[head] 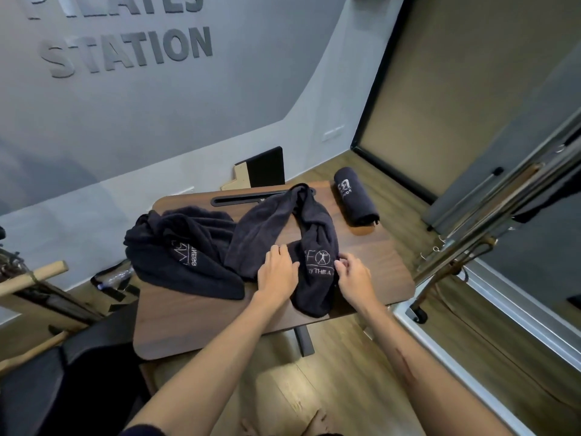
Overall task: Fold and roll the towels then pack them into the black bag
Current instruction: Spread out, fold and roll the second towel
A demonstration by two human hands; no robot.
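Unfolded towel (314,287), dark navy with a white logo, draped in an inverted V across the wooden table (195,322), its logo end at the near edge. Left hand (278,273) lies palm-down on it, fingers lightly bent; whether they grip cannot be told. Right hand (356,280) pinches the towel's right edge with curled fingertips. Crumpled towel (188,247) lies to the left, touching it; rolled towel (355,196) lies apart at the far right corner.

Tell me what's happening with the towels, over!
Left hand presses middle towel, right hand pinches its edge. Rolled towel done, crumpled towel waiting. Nothing in the way.
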